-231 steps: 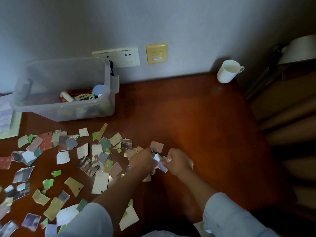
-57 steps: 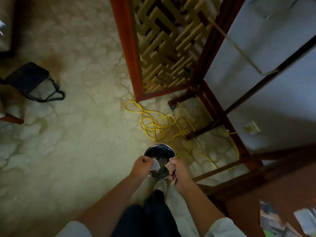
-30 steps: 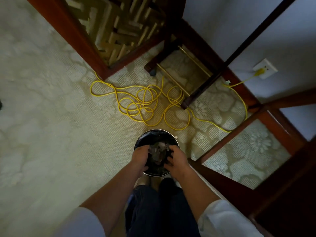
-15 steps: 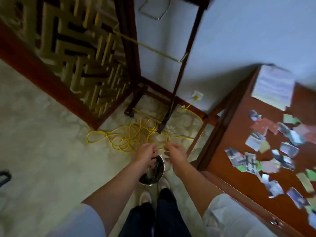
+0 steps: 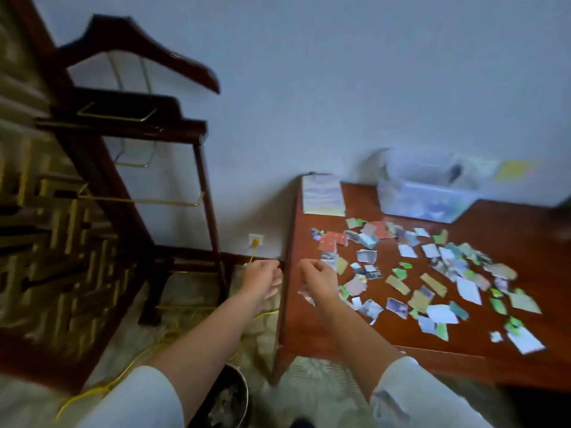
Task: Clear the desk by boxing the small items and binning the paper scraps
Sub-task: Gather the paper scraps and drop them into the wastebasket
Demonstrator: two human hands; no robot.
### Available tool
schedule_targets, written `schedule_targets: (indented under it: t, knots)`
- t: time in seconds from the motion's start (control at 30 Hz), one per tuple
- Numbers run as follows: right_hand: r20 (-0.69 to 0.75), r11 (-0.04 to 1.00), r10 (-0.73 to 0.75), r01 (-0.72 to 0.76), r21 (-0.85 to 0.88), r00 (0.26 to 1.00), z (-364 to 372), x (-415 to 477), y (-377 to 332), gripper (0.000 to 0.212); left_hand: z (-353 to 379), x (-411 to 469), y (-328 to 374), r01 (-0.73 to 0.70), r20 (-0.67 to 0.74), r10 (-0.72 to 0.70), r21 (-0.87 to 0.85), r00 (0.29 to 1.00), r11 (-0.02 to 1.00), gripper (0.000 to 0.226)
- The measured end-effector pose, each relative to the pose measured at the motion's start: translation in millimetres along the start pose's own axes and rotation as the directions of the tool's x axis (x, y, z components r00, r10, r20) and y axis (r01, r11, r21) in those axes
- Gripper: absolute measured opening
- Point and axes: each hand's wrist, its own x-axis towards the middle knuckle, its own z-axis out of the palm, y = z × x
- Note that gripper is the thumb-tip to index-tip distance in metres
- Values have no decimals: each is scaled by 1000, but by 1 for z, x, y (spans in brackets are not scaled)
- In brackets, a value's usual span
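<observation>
Left hand (image 5: 261,278), right hand (image 5: 318,278) — loosely curled, empty.

wooden desk (image 5: 312,329), paper scraps (image 5: 432,276), plastic box (image 5: 423,202), notepad (image 5: 323,196)

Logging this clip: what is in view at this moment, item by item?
paper scraps: many, mixed colours, scattered over the desk
desk: one, reddish-brown wood, right
storage box: one, clear plastic, back of desk by the wall
notepad: one, pale, desk's back left corner
bin: one, metal rim, dark inside, floor at bottom
cable: one, yellow, floor, left
valet stand: one, dark wood, left
wall socket: one, white, yellow plug, low on wall
hands: two, bare, empty, loosely curled; left just off desk's left edge, right over it
</observation>
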Motion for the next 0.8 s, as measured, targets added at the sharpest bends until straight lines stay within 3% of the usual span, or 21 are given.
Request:
schedule_targets:
  t: [0.1,0.4,0.8]
  knots:
    - [-79,999,-36,38,32,996,-45,8,-13,10,48,-3,11,-34,74,28,76,997,997,8]
    - [-264,992,-11,45,121,964,-198,39,-18,11,202,-6,5,-113,231,66,195,971,974,11]
    - [-301,993,40,-4,120,953,-402,101,5,7,403,-18,-51,-125,265,46,293,963,948,21]
